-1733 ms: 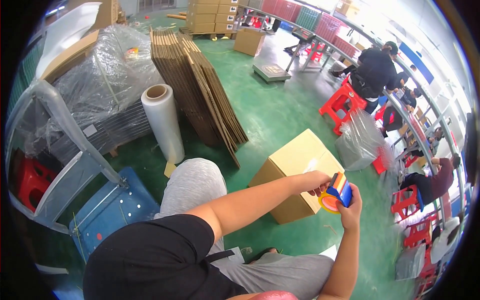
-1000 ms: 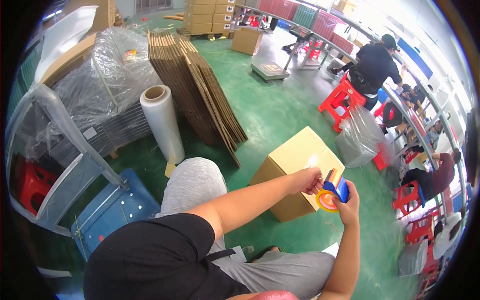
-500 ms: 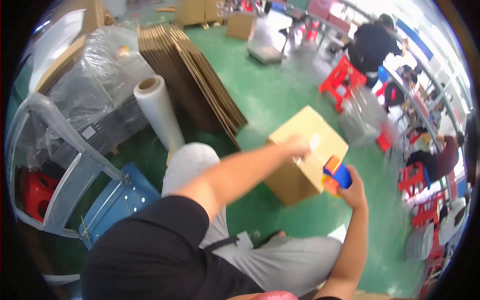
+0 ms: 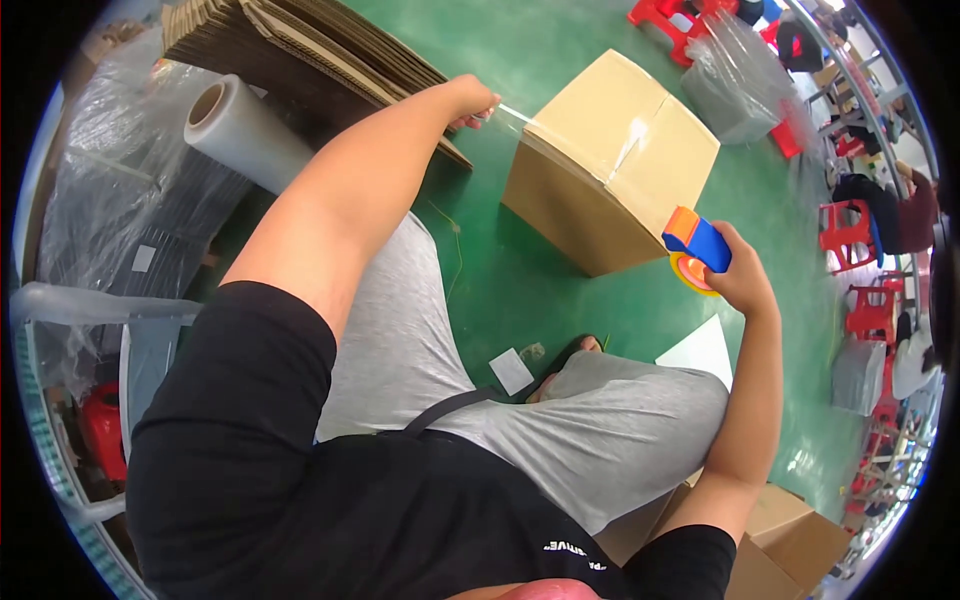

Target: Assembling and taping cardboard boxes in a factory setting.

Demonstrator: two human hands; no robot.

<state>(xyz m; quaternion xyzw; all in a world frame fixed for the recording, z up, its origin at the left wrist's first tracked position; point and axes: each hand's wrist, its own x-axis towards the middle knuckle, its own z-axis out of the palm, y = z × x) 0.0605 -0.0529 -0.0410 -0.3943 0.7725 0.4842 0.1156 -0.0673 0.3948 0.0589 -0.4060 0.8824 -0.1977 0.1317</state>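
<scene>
A closed brown cardboard box (image 4: 575, 212) stands on the green floor in front of me, its top flaps meeting at a seam. Off the box's left edge, my left hand (image 4: 470, 102) pinches the end of a strip of clear tape (image 4: 516, 115). The strip is taut and reaches the top of the box; how far it runs across is hard to see. By the right corner, my right hand (image 4: 745, 272) grips a blue and orange tape dispenser (image 4: 710, 246) with a yellow-rimmed roll. Its orange end is close to the box's corner.
Flattened cartons (image 4: 330, 50) lean at upper left beside a roll of stretch film (image 4: 235, 130) and plastic-wrapped goods (image 4: 100, 200). An open carton (image 4: 800, 550) sits at lower right. White paper (image 4: 700, 350) lies near my knee. Red stools (image 4: 848, 235) and seated people line the right.
My left hand has moved from above the box top out past its left edge, drawing the tape. My right hand still holds the dispenser by the right corner. The view has shifted.
</scene>
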